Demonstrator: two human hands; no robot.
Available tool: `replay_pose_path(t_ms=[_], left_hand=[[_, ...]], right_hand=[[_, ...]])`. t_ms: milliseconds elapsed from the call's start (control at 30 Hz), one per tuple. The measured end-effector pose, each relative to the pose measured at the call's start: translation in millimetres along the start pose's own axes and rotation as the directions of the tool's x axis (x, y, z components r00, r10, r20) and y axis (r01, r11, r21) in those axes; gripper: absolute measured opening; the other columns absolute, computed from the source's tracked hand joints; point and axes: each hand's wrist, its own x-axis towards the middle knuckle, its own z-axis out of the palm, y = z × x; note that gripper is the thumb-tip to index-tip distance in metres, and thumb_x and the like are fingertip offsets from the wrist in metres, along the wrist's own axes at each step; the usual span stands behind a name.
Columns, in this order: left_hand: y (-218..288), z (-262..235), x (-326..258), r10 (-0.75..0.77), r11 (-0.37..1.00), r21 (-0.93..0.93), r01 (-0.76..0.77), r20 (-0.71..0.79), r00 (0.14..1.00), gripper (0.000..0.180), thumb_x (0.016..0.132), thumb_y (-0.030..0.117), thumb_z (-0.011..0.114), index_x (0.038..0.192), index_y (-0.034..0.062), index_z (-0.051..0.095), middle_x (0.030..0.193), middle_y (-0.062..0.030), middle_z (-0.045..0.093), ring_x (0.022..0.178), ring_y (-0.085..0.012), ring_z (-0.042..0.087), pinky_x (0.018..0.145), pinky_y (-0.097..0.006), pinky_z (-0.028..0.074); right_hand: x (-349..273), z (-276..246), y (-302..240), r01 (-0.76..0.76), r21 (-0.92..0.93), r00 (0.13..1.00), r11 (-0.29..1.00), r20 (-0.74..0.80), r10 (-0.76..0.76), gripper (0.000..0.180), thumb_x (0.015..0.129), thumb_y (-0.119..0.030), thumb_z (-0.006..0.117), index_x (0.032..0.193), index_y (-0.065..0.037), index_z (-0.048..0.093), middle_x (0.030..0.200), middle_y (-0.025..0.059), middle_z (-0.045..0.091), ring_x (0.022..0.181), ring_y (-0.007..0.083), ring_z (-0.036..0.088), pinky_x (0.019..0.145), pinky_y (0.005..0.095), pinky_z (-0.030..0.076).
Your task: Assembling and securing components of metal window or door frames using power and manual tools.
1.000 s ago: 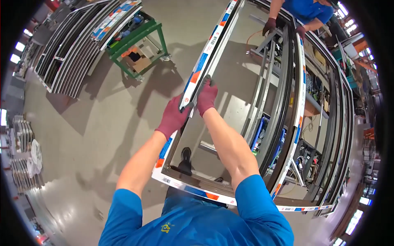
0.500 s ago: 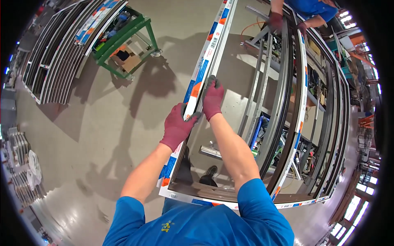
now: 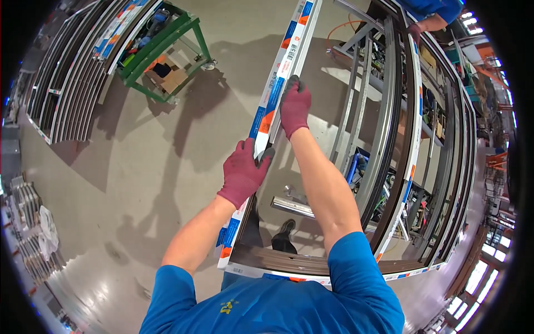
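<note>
A large dark window frame (image 3: 267, 257) lies across a workbench in front of me. White protective film with blue and orange print covers its outer faces. My left hand (image 3: 243, 171), in a maroon glove with dark fingertips, is closed around the frame's left side bar (image 3: 269, 106). Farther up that same bar, my right hand (image 3: 296, 106), gloved alike, has its fingers closed over the inner edge. The undersides of both grips are hidden.
At the far right a co-worker's gloved hand (image 3: 414, 32) touches the frame. A green cart (image 3: 161, 50) stands at the far left beside stacked dark frames (image 3: 67, 94). Under the frame are metal rails (image 3: 347, 106) and a blue bin (image 3: 359, 161). An orange hose (image 3: 334, 40) hangs beyond.
My right hand has slid farther up the side bar, away from my left hand, which stays near its place. One of the co-worker's two hands has left the view.
</note>
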Motion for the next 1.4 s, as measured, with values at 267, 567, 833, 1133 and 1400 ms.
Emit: replay_pose_path(t_ms=[267,567,833,1133,1400], left_hand=[[0.6,4.5,9.7,0.105,0.986,0.135,-0.1,-0.031,0.994,0.066,0.088,0.056,0.075,0.12,0.0021,0.054,0.108,-0.0191,0.066,0.09,-0.0377,0.071,0.075,-0.048,0.057],[2.5,-0.6,16.7,0.009,0.993,0.114,-0.019,0.084,0.996,0.066,0.088,0.054,0.076,0.123,0.0029,0.053,0.112,-0.0203,0.065,0.096,-0.0418,0.069,0.082,-0.051,0.054],[38.2,-1.4,81.9,0.065,0.989,0.131,-0.065,0.005,0.998,0.082,0.082,0.059,0.081,0.128,-0.0018,0.05,0.118,-0.0216,0.066,0.096,-0.0378,0.073,0.08,-0.046,0.059],[24.8,33.5,116.7,0.145,0.974,0.185,-0.134,-0.05,0.988,0.071,0.082,0.064,0.075,0.112,0.0003,0.069,0.1,-0.0235,0.076,0.095,-0.0412,0.074,0.085,-0.051,0.057],[37.4,12.8,102.3,0.055,0.949,0.314,-0.035,-0.055,0.997,0.08,0.084,0.067,0.073,0.118,-0.0048,0.065,0.11,-0.029,0.072,0.107,-0.0459,0.069,0.095,-0.053,0.053]], right_hand=[[16.8,-1.0,61.9,0.052,0.0,0.999,0.999,-0.014,-0.052,0.04,0.109,-0.035,0.055,0.102,0.003,0.064,0.088,0.022,0.069,0.078,0.0303,0.062,0.078,0.0441,0.051],[60.8,-3.7,41.8,-0.017,0.106,0.986,0.994,0.167,-0.001,0.038,0.108,-0.034,0.057,0.115,0.001,0.071,0.086,0.0114,0.072,0.072,0.0203,0.061,0.067,0.0394,0.051],[120.9,-11.9,20.1,-0.505,0.276,0.806,0.818,0.491,0.331,0.016,0.097,-0.01,0.071,0.112,-0.002,0.071,0.098,0.0089,0.075,0.085,0.0228,0.074,0.079,0.0379,0.063],[99.2,-62.1,6.9,-0.233,0.111,0.793,0.966,0.597,0.122,0.034,0.102,-0.026,0.065,0.125,-0.001,0.071,0.107,0.0114,0.075,0.1,0.0233,0.074,0.083,0.0389,0.06],[-111.4,-384.6,14.9,0.367,-0.076,0.894,0.927,0.305,-0.329,0.044,0.102,-0.02,0.069,0.142,-0.002,0.063,0.125,0.0093,0.072,0.114,0.0165,0.068,0.098,0.0324,0.054]])
